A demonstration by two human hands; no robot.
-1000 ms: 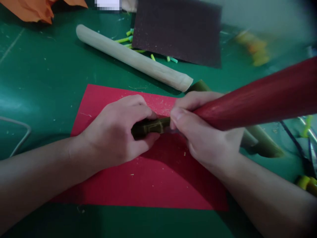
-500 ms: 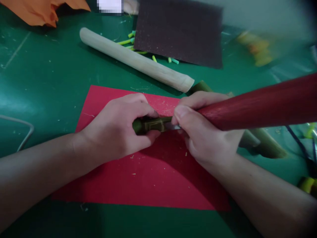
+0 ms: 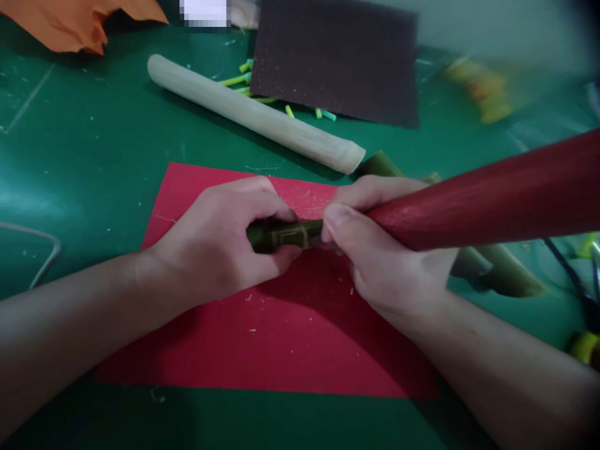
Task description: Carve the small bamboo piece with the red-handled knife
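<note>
My left hand (image 3: pixel 210 234) is closed around a short dark green bamboo piece (image 3: pixel 288 236), with thumb and fingers on either side of it. In my right hand (image 3: pixel 391 250) is a carving knife (image 3: pixel 487 200), gripped low on its thick red handle, which slants up past the right edge. Its metal tip meets the bamboo but is mostly hidden by my fingers. Both hands are over a red sheet (image 3: pixel 225 350) sprinkled with small pale shavings.
A pale peeled stick (image 3: pixel 257 115) lies beyond the hands. Behind it, a dark sheet (image 3: pixel 335 62) covers part of several green tube pieces. Green bamboo offcuts (image 3: pixel 510 272) lie at right, crumpled orange paper (image 3: pixel 70 25) at top left, and a bent wire (image 3: pixel 44 253) at left.
The knife's tip has slid slightly left along the bamboo, and less of its metal shows now. My left hand keeps its hold. The whole view has shifted a little.
</note>
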